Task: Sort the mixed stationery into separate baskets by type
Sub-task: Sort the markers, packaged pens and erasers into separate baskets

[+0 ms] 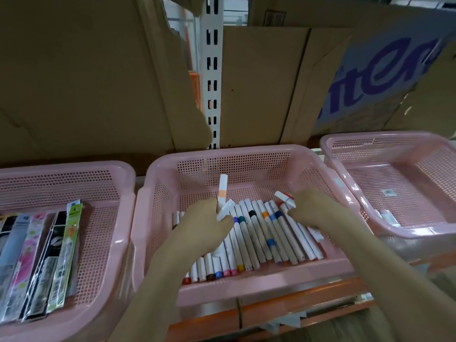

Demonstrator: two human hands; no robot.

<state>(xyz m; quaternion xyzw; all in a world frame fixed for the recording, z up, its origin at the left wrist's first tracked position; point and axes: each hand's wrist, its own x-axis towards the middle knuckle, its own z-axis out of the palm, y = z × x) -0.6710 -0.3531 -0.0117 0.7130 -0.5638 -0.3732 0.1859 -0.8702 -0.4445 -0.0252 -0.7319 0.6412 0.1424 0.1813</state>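
You have one view only, from the camera on your head, wide-angle, tilted forward and down. It sits close over the middle basket [246, 156], with a basket [61, 174] to your left and another [385, 141] to your right cut by the frame edges, and cardboard [86, 82] straight ahead.

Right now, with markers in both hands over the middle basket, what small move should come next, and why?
Probably lay the left hand's markers down into the row of markers in the middle basket. They look like the same type, and they already stand right above that row, while the right hand holds its own marker.
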